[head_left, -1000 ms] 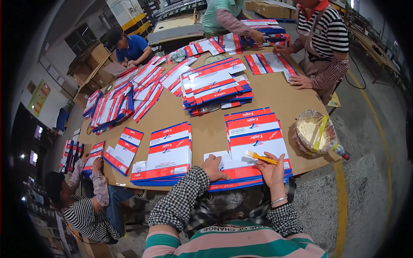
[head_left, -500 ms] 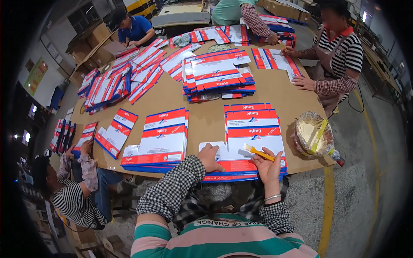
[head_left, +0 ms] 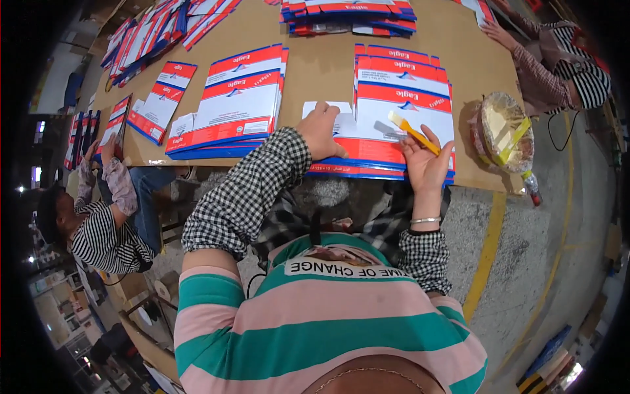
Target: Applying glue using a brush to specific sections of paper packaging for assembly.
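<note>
Left hand: the left hand (head_left: 320, 131) lies palm down, fingers together and curled, pressing the near left edge of the stack of flat white cardboard sheets with red and blue borders (head_left: 400, 115); it clamps nothing.
Right hand: the right hand (head_left: 426, 161) is closed on the yellow-handled flat glue brush (head_left: 412, 131), whose pale bristles rest on the top sheet.
Stack: it sits at the near edge of the brown cardboard-covered table (head_left: 321, 69), directly ahead of the person, between both hands.
Handling: the sheets look light, thin and fairly stiff, but glossy, so likely to slide on one another; a flat palm at the edge seems the safest hold, or a pinch at a corner.
Brush: light and rigid, best held along the handle.
Neighbours: a second like stack of printed sheets (head_left: 236, 108) lies just to the left; a round foil-lined bowl of yellowish paste (head_left: 505, 128) stands to the right, near the table's corner.
Others: a person in a striped top (head_left: 105, 233) crouches at the left; another's hand (head_left: 492, 29) works at the far right.
</note>
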`<action>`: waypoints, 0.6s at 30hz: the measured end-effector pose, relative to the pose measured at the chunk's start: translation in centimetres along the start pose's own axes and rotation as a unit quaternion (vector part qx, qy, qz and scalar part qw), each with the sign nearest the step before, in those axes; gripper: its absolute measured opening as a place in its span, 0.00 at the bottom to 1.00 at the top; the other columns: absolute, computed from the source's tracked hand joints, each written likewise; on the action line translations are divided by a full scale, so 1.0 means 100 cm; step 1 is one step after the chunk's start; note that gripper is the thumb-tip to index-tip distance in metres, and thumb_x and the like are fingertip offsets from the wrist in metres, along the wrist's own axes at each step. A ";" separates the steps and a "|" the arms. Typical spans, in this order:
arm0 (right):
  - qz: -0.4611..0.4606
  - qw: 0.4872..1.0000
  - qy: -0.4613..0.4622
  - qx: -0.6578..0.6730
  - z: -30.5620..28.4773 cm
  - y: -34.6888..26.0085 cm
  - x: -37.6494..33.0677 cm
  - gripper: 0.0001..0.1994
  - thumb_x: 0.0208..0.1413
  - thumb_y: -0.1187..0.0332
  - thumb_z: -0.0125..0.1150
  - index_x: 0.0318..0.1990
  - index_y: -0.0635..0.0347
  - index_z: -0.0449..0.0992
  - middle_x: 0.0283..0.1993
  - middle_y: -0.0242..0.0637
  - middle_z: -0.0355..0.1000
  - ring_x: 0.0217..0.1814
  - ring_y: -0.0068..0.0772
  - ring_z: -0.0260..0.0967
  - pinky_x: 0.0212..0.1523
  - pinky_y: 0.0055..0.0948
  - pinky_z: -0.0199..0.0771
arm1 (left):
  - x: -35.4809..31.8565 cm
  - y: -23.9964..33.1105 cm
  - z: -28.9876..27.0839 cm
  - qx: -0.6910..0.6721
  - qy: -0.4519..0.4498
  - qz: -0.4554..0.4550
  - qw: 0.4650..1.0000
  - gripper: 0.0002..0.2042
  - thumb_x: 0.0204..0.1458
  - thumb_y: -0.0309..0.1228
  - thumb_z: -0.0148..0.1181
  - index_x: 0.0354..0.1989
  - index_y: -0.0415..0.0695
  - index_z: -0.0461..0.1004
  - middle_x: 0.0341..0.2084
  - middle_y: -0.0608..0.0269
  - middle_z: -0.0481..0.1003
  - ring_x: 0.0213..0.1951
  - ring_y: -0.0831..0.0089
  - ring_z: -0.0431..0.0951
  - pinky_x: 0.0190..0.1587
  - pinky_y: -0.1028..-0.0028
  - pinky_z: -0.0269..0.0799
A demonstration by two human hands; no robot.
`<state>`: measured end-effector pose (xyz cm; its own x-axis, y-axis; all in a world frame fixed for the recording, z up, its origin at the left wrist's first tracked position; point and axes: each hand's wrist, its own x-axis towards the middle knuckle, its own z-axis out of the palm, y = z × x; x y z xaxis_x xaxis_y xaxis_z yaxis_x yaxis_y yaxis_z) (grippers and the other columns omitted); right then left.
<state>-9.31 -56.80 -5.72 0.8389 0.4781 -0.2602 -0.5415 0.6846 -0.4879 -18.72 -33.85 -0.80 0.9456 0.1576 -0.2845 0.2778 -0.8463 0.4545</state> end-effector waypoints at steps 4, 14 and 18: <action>0.011 1.000 -0.010 0.003 -0.005 0.002 0.001 0.37 0.58 0.40 0.25 0.48 0.70 0.64 0.42 0.56 0.67 0.40 0.44 0.69 0.50 0.42 0.68 | -0.003 0.000 0.003 -0.035 0.025 -0.014 0.999 0.40 0.29 0.39 0.73 0.51 0.35 0.59 0.48 0.44 0.58 0.52 0.52 0.63 0.52 0.67 0.64; 0.003 1.000 0.009 0.003 0.004 -0.011 0.000 0.37 0.58 0.40 0.26 0.48 0.70 0.64 0.41 0.54 0.68 0.38 0.43 0.69 0.46 0.42 0.71 | 0.009 -0.010 0.015 -0.144 0.084 0.028 0.986 0.21 0.36 0.28 0.65 0.40 0.37 0.66 0.35 0.53 0.66 0.34 0.63 0.71 0.37 0.70 0.68; 0.004 0.996 -0.051 0.072 -0.010 -0.013 0.005 0.34 0.58 0.42 0.30 0.47 0.69 0.65 0.36 0.49 0.71 0.33 0.40 0.70 0.41 0.39 0.71 | 0.004 -0.027 0.037 -0.143 0.189 0.048 0.970 0.17 0.37 0.25 0.60 0.38 0.37 0.69 0.34 0.51 0.69 0.29 0.60 0.72 0.35 0.67 0.69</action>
<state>-8.11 -58.00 -6.06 0.8289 0.5315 -0.1743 -0.5561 0.7491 -0.3601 -19.67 -33.38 -5.24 0.9486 0.3073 0.0759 0.1706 -0.6983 0.6952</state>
